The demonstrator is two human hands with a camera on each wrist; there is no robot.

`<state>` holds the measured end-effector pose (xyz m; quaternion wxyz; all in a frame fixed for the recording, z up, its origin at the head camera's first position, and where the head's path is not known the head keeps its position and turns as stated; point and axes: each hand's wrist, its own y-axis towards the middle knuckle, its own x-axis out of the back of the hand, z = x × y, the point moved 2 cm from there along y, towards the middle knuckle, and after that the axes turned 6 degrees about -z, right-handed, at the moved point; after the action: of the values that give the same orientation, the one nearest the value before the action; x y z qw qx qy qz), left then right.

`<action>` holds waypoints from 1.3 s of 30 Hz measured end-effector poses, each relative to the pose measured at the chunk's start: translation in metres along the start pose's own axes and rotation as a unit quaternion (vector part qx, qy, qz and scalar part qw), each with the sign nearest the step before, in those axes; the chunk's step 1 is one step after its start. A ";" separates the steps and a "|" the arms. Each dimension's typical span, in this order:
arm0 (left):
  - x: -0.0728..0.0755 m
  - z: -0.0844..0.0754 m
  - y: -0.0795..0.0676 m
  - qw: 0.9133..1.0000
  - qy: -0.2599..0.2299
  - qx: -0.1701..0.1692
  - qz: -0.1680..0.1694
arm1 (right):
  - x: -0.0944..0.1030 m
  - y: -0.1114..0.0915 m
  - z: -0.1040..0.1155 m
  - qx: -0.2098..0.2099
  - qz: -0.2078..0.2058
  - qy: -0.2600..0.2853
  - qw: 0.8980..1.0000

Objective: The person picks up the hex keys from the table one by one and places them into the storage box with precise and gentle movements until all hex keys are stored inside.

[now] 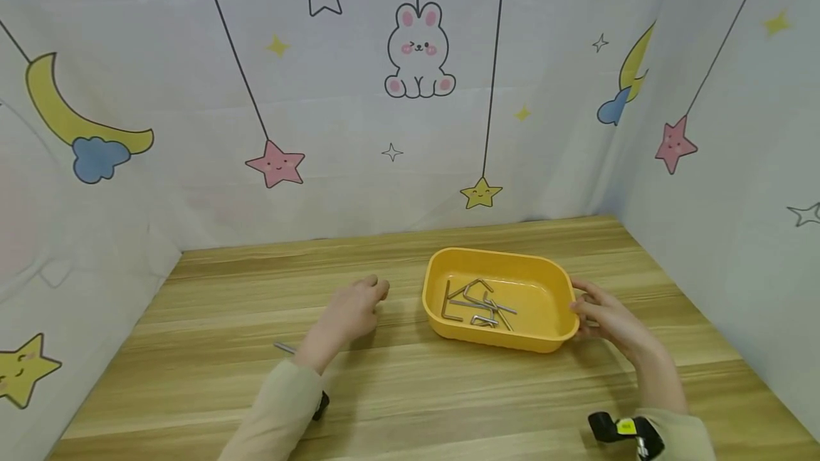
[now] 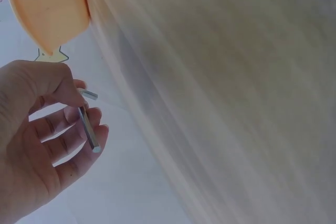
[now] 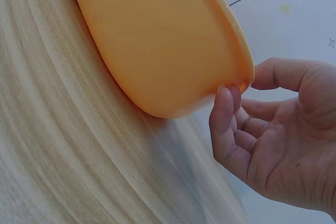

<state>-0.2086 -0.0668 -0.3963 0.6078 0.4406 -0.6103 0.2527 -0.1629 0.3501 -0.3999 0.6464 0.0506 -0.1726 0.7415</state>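
Observation:
My left hand (image 1: 351,311) is over the table, left of a yellow plastic tray (image 1: 544,341). In the left wrist view, its thumb and fingers pinch a short bent hex key (image 2: 90,129); the head view hides that key behind the hand. My right hand (image 1: 608,319) grips the tray's right end, fingers curled at the rim, as the right wrist view also shows. Several L-shaped metal hex keys (image 1: 483,304) lie criss-crossed in the tray's left half.
Another metal rod (image 1: 284,347) lies on the wooden table (image 1: 410,404), partly hidden beneath the left forearm. White curtains (image 1: 359,198) with cartoon prints stand at the table's back and sides. A black strap device (image 1: 621,431) sits on the right wrist.

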 end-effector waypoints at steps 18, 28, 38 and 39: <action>0.009 -0.027 -0.007 0.997 0.014 -0.046 -0.062 | 0.000 0.000 -0.001 0.003 -0.001 -0.003 1.000; 0.011 -0.045 -0.014 0.993 0.018 -0.073 -0.090 | 0.000 0.000 -0.002 0.007 -0.001 0.000 1.000; 0.016 -0.062 -0.016 0.988 0.022 -0.101 -0.117 | 0.001 0.000 -0.004 0.002 -0.005 -0.004 1.000; 0.016 -0.064 -0.016 0.987 0.020 -0.103 -0.118 | 0.001 0.001 -0.004 0.005 -0.003 -0.004 1.000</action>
<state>-0.1597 -0.0246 -0.3759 0.6879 0.4396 -0.5642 0.1235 -0.1632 0.3521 -0.4040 0.6476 0.0572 -0.1717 0.7402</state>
